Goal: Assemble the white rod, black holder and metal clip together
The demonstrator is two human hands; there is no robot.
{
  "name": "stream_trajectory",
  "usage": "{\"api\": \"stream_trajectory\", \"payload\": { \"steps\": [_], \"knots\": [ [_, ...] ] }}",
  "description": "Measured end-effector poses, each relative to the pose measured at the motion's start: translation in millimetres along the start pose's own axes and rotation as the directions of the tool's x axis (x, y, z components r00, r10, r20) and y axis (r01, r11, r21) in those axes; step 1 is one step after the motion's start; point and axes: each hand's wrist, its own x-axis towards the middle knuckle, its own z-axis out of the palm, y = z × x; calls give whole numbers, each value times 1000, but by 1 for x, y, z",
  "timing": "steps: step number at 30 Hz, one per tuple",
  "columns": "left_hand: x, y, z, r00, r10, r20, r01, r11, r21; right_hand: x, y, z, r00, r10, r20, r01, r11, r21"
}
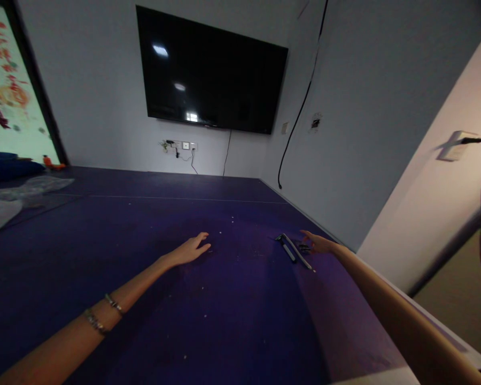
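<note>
My left hand (190, 250) hovers over or rests on the purple tabletop (240, 299) near the middle, its thumb and fingers apart and nothing between them. At the right, my right hand (317, 244) reaches in with its fingers spread, beside a small group of slim tools. Nearest to its fingertips is a small dark object (304, 247) whose kind I cannot make out; whether the fingers touch it is unclear. Left of that lie a long thin grey strip-like tool (299, 253) and a shorter one with a grey and black handle (287, 250), meeting at their far ends.
Clear plastic sheeting (32, 188) and a dark blue bundle (10, 167) lie at the left, with an orange object (53, 163) behind. Tiny white specks dot the tabletop. A black cable (300, 112) hangs down the right wall; a television (212, 69) is mounted ahead.
</note>
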Motion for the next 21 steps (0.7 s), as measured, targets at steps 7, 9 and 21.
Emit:
{"api": "stream_trajectory", "payload": {
  "steps": [7,9,21],
  "knots": [
    [-7,-15,-6,996,-67,-52,71,995,75,-1,2,-13,994,-88,-57,81,990,-115],
    [-13,-22,-11,991,-89,-95,99,990,101,0,0,-16,990,-113,-86,98,983,-156],
    [-56,-78,-33,937,-198,-288,265,940,215,-3,-104,27,903,-375,-209,349,925,-150]
  ]
}}
